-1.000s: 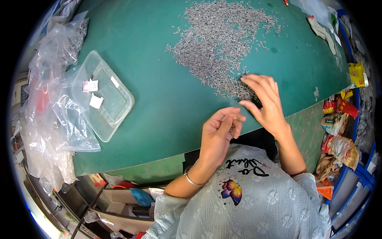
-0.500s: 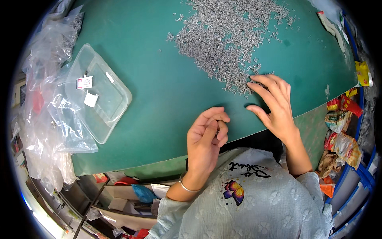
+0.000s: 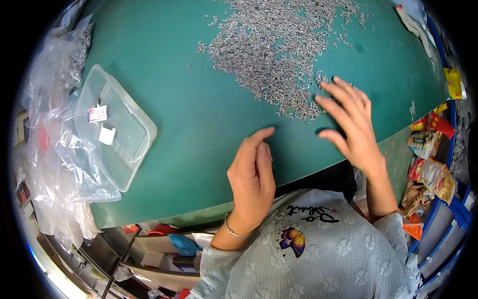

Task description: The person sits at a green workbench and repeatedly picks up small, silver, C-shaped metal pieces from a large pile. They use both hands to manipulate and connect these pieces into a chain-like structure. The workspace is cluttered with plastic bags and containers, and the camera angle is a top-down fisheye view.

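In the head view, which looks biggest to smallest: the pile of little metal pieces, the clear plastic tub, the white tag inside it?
1. Pile of metal pieces, spread widest.
2. Clear plastic tub.
3. White tag, smallest by far.

Your left hand is resting edge-down with its fingers held together and lightly curled, the index fingertip pointing forward and the forearm coming in from the lower edge. Your right hand is hovering palm-down, fingers spread and stretched forward to the left, thumb tucked lower, wrist bending back toward you.
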### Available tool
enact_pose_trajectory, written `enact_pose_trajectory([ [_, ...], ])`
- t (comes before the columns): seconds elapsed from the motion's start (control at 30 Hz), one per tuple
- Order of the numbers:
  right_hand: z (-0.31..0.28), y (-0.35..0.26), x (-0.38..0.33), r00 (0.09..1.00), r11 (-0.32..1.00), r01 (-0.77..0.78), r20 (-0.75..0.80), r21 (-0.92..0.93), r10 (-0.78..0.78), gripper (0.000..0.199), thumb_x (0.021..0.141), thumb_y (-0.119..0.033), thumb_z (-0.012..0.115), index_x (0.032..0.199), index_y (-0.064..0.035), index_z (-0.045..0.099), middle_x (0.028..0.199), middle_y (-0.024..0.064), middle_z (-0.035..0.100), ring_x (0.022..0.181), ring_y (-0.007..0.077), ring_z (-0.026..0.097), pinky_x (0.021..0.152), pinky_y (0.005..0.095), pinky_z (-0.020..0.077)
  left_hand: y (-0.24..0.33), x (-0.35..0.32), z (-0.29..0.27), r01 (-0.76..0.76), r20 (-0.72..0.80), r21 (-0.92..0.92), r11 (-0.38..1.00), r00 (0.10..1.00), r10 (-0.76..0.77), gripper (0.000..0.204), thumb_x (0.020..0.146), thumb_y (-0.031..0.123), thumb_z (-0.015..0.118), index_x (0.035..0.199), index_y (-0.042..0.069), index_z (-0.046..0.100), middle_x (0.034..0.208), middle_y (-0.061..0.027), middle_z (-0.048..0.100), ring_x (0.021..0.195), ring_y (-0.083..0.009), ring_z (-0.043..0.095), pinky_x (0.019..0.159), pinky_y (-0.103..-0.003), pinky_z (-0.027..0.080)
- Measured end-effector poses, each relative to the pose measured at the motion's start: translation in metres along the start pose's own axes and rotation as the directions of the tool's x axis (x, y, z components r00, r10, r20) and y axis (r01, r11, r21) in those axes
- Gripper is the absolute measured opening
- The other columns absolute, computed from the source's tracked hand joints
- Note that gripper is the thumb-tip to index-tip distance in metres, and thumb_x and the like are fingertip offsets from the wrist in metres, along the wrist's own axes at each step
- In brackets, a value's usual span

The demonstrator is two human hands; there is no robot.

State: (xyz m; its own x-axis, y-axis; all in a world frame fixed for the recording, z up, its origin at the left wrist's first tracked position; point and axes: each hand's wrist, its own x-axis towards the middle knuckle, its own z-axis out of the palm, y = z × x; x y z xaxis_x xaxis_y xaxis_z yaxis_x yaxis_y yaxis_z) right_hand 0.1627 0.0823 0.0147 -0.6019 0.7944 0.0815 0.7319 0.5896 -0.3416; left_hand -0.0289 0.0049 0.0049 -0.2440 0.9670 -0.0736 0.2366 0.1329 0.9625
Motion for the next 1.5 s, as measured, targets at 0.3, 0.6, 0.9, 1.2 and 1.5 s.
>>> enact_pose_trajectory([
  [0.3, -0.013, 0.056, 0.027, 0.969, 0.992, 0.004, -0.245, -0.126, -0.035, 0.039, 0.073, -0.021, 0.064, 0.107, -0.0044, 0.054, 0.115, 0.0102, 0.051, 0.114, 0.0319, 0.043, 0.092, 0.0381, 0.0345, 0.006, 0.007, 0.005, -0.204, 0.133, 0.24, 0.949, 0.975, 0.176, 0.047, 0.065, -0.018, 0.037, 0.104, 0.0, 0.056, 0.076, -0.0107, 0.047, 0.066, -0.0194, 0.047, 0.055, -0.024, 0.037],
  [0.6, -0.001, -0.02, 0.0, 0.974, 0.99, 0.096, 0.194, 0.102, -0.114, 0.056, 0.071, -0.033, 0.062, 0.12, -0.0089, 0.049, 0.133, 0.0083, 0.039, 0.128, 0.0288, 0.029, 0.102, 0.049, 0.0226, -0.007, 0.012, -0.008, -0.269, 0.094, 0.418, 0.868, 0.963, 0.253, 0.049, 0.063, -0.02, 0.038, 0.104, 0.0, 0.056, 0.089, -0.0129, 0.052, 0.077, -0.0222, 0.053, 0.069, -0.027, 0.043],
  [0.9, -0.009, 0.007, -0.029, 0.999, 0.999, -0.028, 0.036, 0.025, 0.027, 0.06, 0.076, -0.047, 0.051, 0.122, -0.0091, 0.049, 0.135, 0.0066, 0.038, 0.129, 0.0306, 0.027, 0.103, 0.0497, 0.0184, -0.005, 0.006, -0.02, -0.302, 0.207, 0.473, 0.828, 0.951, 0.228, 0.042, 0.065, -0.016, 0.042, 0.101, 0.0, 0.058, 0.094, -0.0125, 0.051, 0.088, -0.0265, 0.049, 0.081, -0.034, 0.039],
  [1.2, -0.007, -0.001, -0.033, 0.999, 0.999, -0.029, -0.036, 0.025, 0.03, 0.044, 0.082, -0.04, 0.05, 0.111, -0.008, 0.057, 0.128, 0.0089, 0.046, 0.126, 0.0324, 0.033, 0.101, 0.0531, 0.0159, -0.011, -0.007, -0.028, -0.42, 0.216, 0.496, 0.76, 0.908, 0.36, 0.031, 0.067, -0.011, 0.051, 0.092, 0.003, 0.061, 0.094, -0.0069, 0.056, 0.092, -0.0242, 0.053, 0.098, -0.047, 0.027],
  [1.5, 0.005, -0.019, -0.026, 0.963, 0.983, -0.112, -0.228, 0.146, 0.143, 0.026, 0.069, -0.007, 0.065, 0.095, -0.0068, 0.065, 0.116, 0.0091, 0.053, 0.115, 0.0317, 0.042, 0.094, 0.044, 0.0285, 0.006, -0.001, 0.029, -0.4, 0.158, 0.45, 0.799, 0.916, 0.369, 0.026, 0.068, 0.003, 0.068, 0.093, 0.007, 0.062, 0.085, -0.0039, 0.054, 0.079, -0.0201, 0.049, 0.074, -0.033, 0.033],
])
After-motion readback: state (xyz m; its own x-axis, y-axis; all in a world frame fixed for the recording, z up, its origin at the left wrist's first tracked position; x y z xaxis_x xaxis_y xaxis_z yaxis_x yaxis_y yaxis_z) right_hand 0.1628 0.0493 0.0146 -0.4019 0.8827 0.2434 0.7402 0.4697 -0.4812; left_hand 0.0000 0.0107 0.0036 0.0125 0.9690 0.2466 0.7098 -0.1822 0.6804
